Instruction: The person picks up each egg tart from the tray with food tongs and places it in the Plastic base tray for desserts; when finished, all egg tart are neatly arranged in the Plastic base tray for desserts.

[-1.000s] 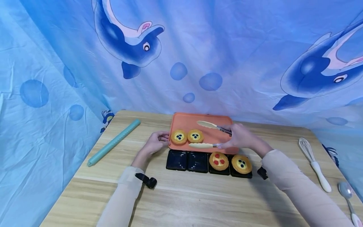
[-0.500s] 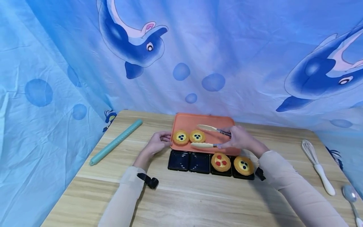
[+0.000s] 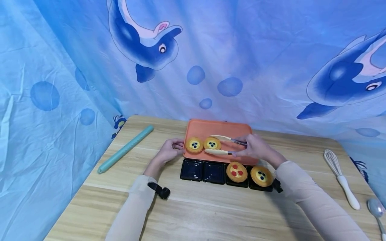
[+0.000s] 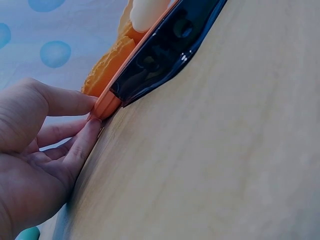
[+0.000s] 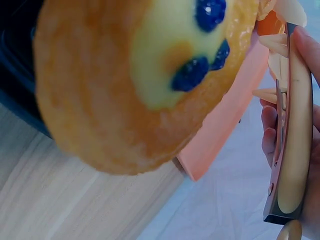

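Note:
My left hand (image 3: 169, 151) pinches the left edge of an orange tray (image 3: 220, 127); the left wrist view shows thumb and fingers at its rim (image 4: 106, 104). Two egg tarts with blueberries, a left one (image 3: 194, 145) and a right one (image 3: 212, 143), sit on the tray. In my right hand (image 3: 255, 147) are food tongs (image 3: 238, 142) with cream-coloured scalloped tips. Those tips lie on the far and near sides of the right tart, close to it. The right wrist view shows the tongs' handle (image 5: 296, 130) in my grip.
In front of the tray stands a row of black square trays; the two left ones (image 3: 191, 169) hold nothing. A red-topped tart (image 3: 236, 172) and a blueberry tart (image 3: 261, 176) fill the others. A green rolling pin (image 3: 126, 149) lies left, a whisk (image 3: 340, 177) and spoon (image 3: 375, 208) right.
The tongs' tips have drawn nearer together around the right tart on the tray. My left hand stays at the tray's edge. The head view has shifted slightly.

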Demonstrator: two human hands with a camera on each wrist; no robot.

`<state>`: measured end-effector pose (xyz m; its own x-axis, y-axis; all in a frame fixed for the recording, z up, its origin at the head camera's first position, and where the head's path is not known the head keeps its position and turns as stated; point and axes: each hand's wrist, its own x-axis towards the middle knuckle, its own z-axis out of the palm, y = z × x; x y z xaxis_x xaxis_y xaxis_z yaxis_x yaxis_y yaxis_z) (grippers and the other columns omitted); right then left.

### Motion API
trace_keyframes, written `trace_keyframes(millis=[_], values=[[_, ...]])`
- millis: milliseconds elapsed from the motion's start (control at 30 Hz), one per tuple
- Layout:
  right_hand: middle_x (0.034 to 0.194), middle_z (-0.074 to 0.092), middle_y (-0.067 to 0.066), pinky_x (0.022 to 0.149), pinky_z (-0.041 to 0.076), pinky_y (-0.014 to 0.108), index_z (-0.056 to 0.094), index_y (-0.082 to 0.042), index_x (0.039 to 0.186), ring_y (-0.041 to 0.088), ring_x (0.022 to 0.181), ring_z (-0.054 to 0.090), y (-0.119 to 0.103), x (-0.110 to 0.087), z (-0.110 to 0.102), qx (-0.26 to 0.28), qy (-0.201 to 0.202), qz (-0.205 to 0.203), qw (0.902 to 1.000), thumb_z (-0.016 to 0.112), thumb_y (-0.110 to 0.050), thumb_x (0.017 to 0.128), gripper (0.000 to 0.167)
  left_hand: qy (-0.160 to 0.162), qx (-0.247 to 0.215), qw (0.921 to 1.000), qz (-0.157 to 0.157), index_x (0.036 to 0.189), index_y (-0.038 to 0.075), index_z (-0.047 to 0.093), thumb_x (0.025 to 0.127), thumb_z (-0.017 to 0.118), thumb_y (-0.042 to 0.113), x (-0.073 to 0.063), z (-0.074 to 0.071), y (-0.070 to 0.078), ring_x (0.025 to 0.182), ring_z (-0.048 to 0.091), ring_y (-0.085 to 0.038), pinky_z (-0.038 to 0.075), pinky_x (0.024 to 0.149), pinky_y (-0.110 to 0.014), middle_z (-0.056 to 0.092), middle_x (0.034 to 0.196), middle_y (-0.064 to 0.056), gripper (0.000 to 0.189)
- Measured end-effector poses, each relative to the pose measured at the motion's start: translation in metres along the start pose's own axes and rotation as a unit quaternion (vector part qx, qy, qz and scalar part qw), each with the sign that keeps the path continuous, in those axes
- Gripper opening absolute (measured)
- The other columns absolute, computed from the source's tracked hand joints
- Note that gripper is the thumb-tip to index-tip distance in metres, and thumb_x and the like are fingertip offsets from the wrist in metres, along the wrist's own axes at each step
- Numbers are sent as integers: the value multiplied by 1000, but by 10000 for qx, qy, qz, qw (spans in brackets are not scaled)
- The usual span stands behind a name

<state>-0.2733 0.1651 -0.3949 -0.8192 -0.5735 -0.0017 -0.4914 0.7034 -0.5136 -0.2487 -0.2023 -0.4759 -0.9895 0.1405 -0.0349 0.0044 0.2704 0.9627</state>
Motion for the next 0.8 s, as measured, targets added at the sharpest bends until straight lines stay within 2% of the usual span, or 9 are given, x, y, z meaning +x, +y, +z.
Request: trace_keyframes(millis=[67,100,233,300,333,567,633,733,800], values=[[62,53,7,43,32,27,60,0,135,11,42,26,0,-1,-2,12,-55,8,10000,85,-37,79,72,-7,-25,10000,-2,132,-8,56,87,70,-4,0,1,1,102,58,-31,50,86,-34,61,114,-21,47],[65,57,7,45,35,27,60,1,134,11,43,27,1,-2,-3,22,-31,-62,10000,85,-36,79,71,-12,-24,10000,-8,132,-8,56,87,69,-4,0,2,1,102,58,-30,50,86,-33,61,114,-21,47],[59,52,5,47,36,28,61,4,132,9,43,25,3,-4,-10,39,15,-255,9997,85,-35,79,70,-7,-45,10000,24,131,-9,56,86,69,-5,0,4,3,100,59,-28,50,84,-30,61,112,-19,47],[56,49,2,48,35,27,62,3,131,8,43,23,4,-5,-14,-39,73,-352,9993,85,-37,78,70,-10,-53,10000,62,130,-10,56,86,69,-6,1,4,4,99,59,-28,50,83,-28,61,111,-20,47],[53,41,0,45,33,28,63,2,131,8,42,21,3,-6,-16,-74,57,-344,9994,85,-38,78,70,-14,-53,10000,65,130,-10,56,86,69,-6,1,4,4,99,59,-28,50,83,-28,61,111,-20,47],[58,45,-1,49,34,30,64,1,130,9,44,22,-3,-13,-28,-291,87,-337,9990,83,-41,80,68,-11,-43,10000,5,132,-8,56,87,70,-4,0,4,2,102,58,-30,50,85,-32,60,115,-21,47],[57,42,-1,50,33,30,64,1,129,10,46,24,-7,-17,-30,-317,115,-343,9988,84,-39,79,67,4,-7,10000,-20,132,-7,57,87,69,-4,0,3,1,101,58,-30,51,85,-33,60,114,-20,46],[63,51,-4,52,36,30,64,1,129,10,49,32,-13,-23,-34,-302,146,-398,9986,85,-38,78,67,36,45,10000,-9,131,-5,58,87,69,-4,-1,3,1,100,59,-28,51,84,-33,60,112,-18,46],[64,51,-5,52,35,30,64,1,130,10,50,33,-17,-28,-36,-278,102,-391,9988,85,-39,78,68,38,34,10000,-23,131,-5,58,87,69,-4,-1,2,2,99,59,-27,51,84,-33,60,112,-17,46]])
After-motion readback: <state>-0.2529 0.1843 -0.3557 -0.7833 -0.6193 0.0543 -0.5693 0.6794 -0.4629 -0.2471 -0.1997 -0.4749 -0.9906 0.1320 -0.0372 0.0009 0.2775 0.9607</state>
